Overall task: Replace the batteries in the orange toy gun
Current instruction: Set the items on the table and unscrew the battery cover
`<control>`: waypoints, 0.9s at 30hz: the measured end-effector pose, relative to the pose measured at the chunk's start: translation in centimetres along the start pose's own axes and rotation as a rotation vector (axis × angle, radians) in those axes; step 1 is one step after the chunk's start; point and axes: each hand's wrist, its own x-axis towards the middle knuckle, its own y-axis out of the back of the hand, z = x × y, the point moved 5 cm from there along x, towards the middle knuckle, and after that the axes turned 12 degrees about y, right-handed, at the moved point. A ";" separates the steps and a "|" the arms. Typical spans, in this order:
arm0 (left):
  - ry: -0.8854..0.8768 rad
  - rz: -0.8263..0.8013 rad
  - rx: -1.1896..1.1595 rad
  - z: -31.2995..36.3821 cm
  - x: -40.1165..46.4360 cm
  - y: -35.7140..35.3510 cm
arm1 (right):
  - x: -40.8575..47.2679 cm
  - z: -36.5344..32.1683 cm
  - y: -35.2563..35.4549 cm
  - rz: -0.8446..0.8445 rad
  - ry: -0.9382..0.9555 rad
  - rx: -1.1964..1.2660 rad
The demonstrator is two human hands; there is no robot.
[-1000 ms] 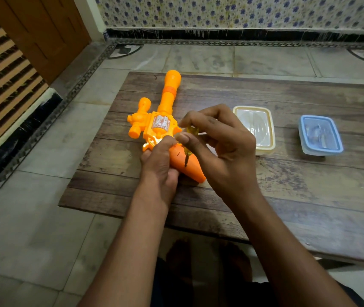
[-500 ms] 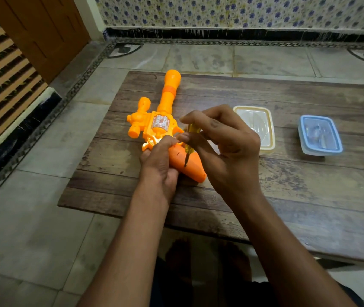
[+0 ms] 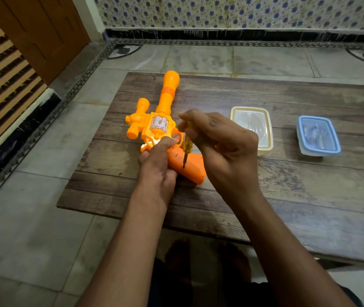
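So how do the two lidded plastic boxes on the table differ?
The cream-rimmed clear plastic box sits nearer the right hand; the blue-rimmed clear plastic box lies farther right, looks smaller, and holds indistinct items. Both are rectangular and lidded, on the wooden table.

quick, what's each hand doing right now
Left hand: grips the orange toy gun at its handle.
Right hand: pinches a yellow screwdriver, tip on the handle.

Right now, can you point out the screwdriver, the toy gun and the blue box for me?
screwdriver (image 3: pixel 186 144): head view, on its yellow handle below the fingers.
toy gun (image 3: pixel 165 100): head view, on the barrel.
blue box (image 3: pixel 318 135): head view, on its clear lid.
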 end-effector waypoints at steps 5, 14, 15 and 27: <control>-0.007 -0.015 0.033 0.0 0.2 0.0 | 0.0 0.1 -0.1 0.023 -0.029 0.015; 0.000 -0.016 -0.015 0.1 -0.3 -0.1 | -0.3 -0.2 -0.1 0.013 -0.017 0.025; 0.010 -0.030 -0.001 0.1 -0.2 -0.2 | -0.2 -0.2 -0.2 0.017 -0.020 0.013; 0.024 -0.055 0.028 0.0 0.2 -0.1 | -0.1 -0.1 -0.1 0.064 -0.014 -0.042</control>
